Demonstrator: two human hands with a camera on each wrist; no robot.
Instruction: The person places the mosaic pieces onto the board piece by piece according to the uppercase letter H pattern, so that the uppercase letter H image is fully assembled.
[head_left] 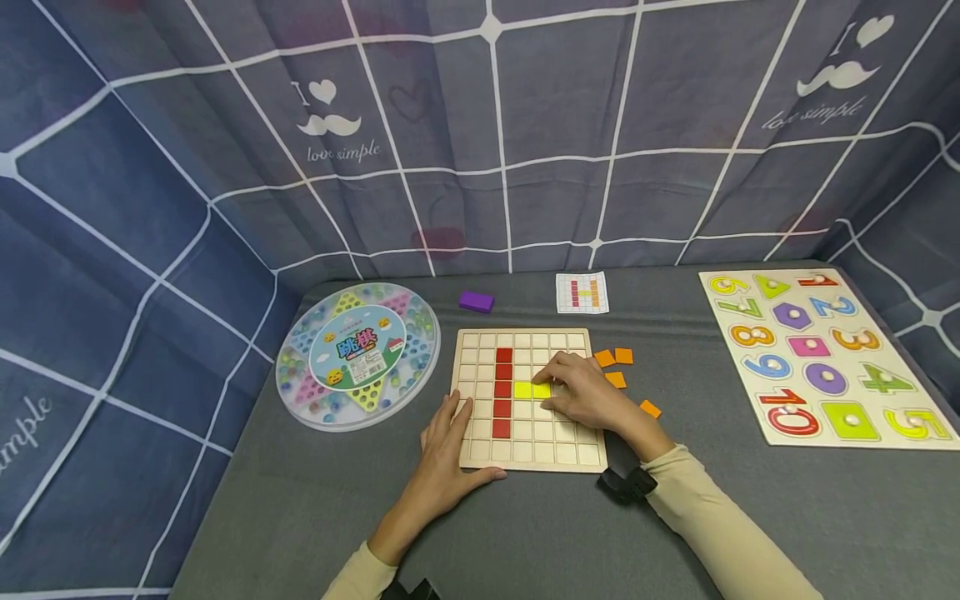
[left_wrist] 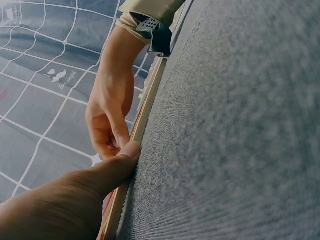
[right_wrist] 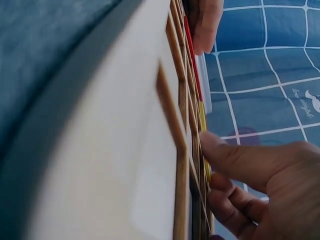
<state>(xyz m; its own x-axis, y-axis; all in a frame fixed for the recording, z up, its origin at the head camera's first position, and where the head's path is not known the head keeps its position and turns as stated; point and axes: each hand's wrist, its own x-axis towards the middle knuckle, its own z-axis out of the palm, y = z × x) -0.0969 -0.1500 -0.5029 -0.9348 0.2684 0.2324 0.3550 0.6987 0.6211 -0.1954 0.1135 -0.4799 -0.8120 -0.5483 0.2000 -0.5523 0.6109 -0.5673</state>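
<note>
A wooden grid board (head_left: 480, 454) lies on the table, with a column of red square tiles (head_left: 502, 389) in its left part. Two yellow tiles (head_left: 522, 390) sit side by side to the right of that column. My right hand (head_left: 585, 390) is over the board, thumb and fingertips pinching the right-hand yellow tile (right_wrist: 208, 170), which they partly cover. My left hand (head_left: 444, 462) steadies the board's lower left corner, fingers fairly straight along the left side and thumb (left_wrist: 120, 162) at the front edge. Several loose orange tiles (head_left: 623, 356) lie beside the board's right edge.
Behind the board are a purple block (head_left: 476, 302) and a small pattern card (head_left: 582, 293). A round Chinese checkers box (head_left: 408, 392) lies to the left. To the right is a number-and-shape puzzle board (head_left: 750, 367). A grid-patterned curtain (head_left: 450, 100) closes off the back.
</note>
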